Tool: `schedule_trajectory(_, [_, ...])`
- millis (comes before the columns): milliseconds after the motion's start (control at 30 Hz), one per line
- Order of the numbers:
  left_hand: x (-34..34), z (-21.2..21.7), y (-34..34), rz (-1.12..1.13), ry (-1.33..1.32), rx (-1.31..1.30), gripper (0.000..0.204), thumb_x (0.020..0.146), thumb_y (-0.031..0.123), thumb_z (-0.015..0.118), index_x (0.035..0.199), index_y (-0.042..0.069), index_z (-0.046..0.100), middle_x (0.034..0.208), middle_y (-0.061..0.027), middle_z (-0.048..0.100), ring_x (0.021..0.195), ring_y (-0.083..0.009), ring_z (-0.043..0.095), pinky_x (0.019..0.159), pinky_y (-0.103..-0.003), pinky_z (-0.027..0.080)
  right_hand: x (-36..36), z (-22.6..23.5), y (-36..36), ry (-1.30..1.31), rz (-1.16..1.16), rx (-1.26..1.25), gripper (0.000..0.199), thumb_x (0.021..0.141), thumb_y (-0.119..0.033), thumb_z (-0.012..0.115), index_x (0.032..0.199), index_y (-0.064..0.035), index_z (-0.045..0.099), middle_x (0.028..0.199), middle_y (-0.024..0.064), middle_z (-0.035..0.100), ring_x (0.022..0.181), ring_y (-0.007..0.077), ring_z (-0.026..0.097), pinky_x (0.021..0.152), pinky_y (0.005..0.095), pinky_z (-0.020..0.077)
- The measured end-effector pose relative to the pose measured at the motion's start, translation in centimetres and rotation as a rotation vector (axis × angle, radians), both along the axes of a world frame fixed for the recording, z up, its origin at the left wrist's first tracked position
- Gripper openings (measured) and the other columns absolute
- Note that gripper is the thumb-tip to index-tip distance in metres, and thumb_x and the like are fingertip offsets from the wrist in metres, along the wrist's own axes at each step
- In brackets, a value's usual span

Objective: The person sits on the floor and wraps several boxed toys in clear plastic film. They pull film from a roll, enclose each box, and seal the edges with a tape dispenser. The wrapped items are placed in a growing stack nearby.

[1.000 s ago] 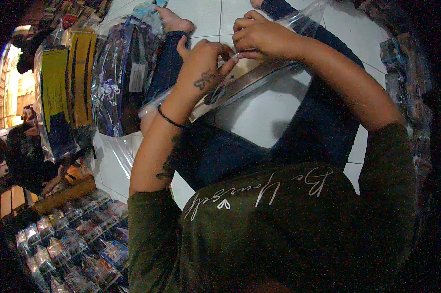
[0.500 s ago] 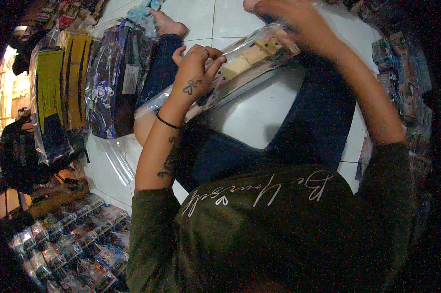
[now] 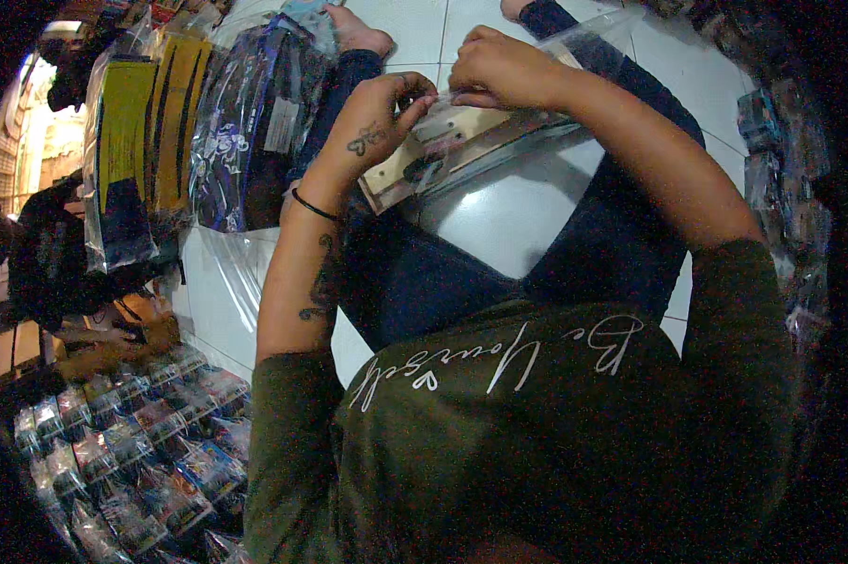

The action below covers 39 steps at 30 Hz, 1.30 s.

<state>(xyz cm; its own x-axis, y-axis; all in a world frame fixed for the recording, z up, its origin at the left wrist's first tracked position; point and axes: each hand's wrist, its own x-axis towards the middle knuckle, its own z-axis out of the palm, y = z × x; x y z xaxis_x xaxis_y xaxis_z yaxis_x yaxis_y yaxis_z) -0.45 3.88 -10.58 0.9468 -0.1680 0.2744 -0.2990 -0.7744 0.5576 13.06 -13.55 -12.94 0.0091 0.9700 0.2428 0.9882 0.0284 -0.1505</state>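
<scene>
A long light-coloured board with small dark holes (image 3: 461, 122) lies tilted across my lap, in and under a clear plastic sleeve (image 3: 604, 45). My left hand (image 3: 386, 113) is at the board's left part, thumb and finger pinched on the plastic along the upper edge. Close by on the right, my right hand (image 3: 504, 70) is closed over the same plastic, its fingers curled. Both hands are above the board, a short gap between them. A dark patch shows on the board near its left end. The sleeve's loose end sticks out past my right wrist.
To the left stand plastic-wrapped packs, one yellow and black (image 3: 128, 160), another black and purple (image 3: 255, 132). Rows of small bagged packets (image 3: 132, 451) lie at lower left. Bagged boxes (image 3: 762, 122) line the right side. White floor tiles (image 3: 490, 221) show between my legs.
My right hand has come left from the board's far right end to beside my left hand. The board's left end now shows clear of my left forearm. The whole view has shifted slightly.
</scene>
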Motion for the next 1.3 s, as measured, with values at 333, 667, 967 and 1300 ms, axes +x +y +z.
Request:
schedule_trajectory(333, [1.9,0.1,-1.3,0.116,0.28,-0.072,0.027,0.083,0.027,0.063,0.09,0.001,0.067,0.082,-0.0148,0.067,0.073,-0.0235,0.064,0.07,-0.034,0.049,1.7,1.6,0.2,0.427,-0.128,-0.194,0.024,0.081,-0.027,0.066,0.077,-0.0032,0.064,0.07,0.0096,0.061,0.07,0.0226,0.059,0.066,0.0345,0.0457])
schedule_trajectory(667, [1.1,-1.1,-1.6,0.171,0.179,-0.232,0.022,0.085,0.021,0.061,0.089,0.001,0.066,0.079,-0.0127,0.067,0.069,-0.02,0.061,0.064,-0.032,0.048,9.4,6.6,-12.0,0.216,-0.56,-0.223,0.022,0.076,-0.021,0.071,0.088,-0.0035,0.064,0.079,0.0097,0.064,0.068,0.0239,0.059,0.063,0.0356,0.0462])
schedule_trajectory(967, [0.5,-0.6,-2.7,0.244,0.199,-0.213,0.022,0.085,0.022,0.061,0.088,0.0,0.063,0.083,-0.0158,0.065,0.072,-0.0264,0.062,0.066,-0.035,0.048,-0.9,3.0,-3.3,-0.195,0.022,0.16,0.042,0.073,-0.023,0.068,0.112,-0.0099,0.057,0.11,0.0073,0.058,0.11,0.0217,0.051,0.1,0.038,0.0339])
schedule_trajectory(1300, [-8.5,1.6,7.2,0.159,0.415,0.005,0.025,0.083,0.022,0.065,0.09,-0.002,0.063,0.081,-0.0125,0.064,0.069,-0.0179,0.059,0.066,-0.033,0.047,0.7,0.7,-1.0,0.051,0.049,0.15,0.017,0.082,-0.024,0.06,0.08,-0.0084,0.064,0.074,0.0073,0.059,0.079,0.0246,0.056,0.081,0.0381,0.041])
